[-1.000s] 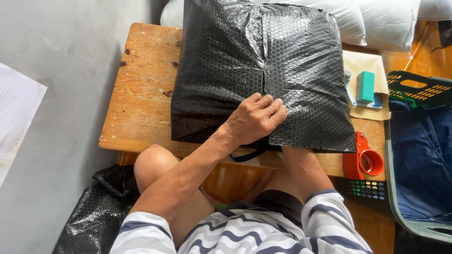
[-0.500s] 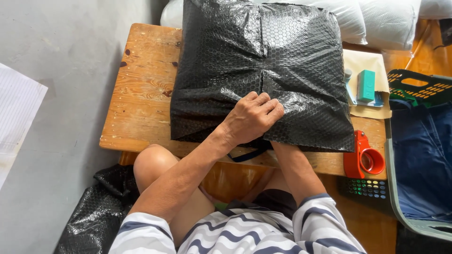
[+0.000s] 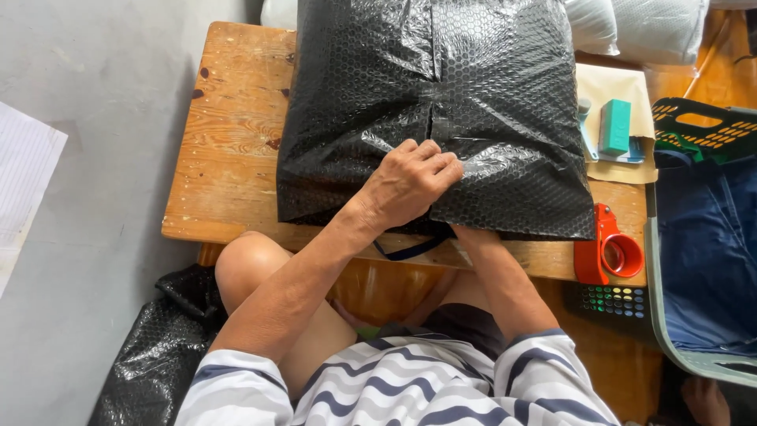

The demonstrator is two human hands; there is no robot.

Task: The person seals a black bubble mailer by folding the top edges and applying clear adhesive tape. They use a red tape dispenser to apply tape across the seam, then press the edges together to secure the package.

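Left hand [image 3: 410,183] presses flat on black bubble-wrap parcel [image 3: 371,102] at centre seam, fingers curled, gripping nothing. Right hand hidden under parcel's near edge; grip state cannot be told. Best hold seam flat with even pressure. Parcel fills most of wooden tabletop [image 3: 229,150], near edge overhanging slightly. Free room at left; right side crowded by red tape dispenser [image 3: 609,251], green block [image 3: 616,126], basket [image 3: 702,134].

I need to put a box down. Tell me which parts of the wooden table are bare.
Bare wood lies on the table between its left edge and the black bubble-wrap parcel, which the left hand presses. The near edge is a thin strip. The right side is crowded: red tape dispenser, green block on paper.
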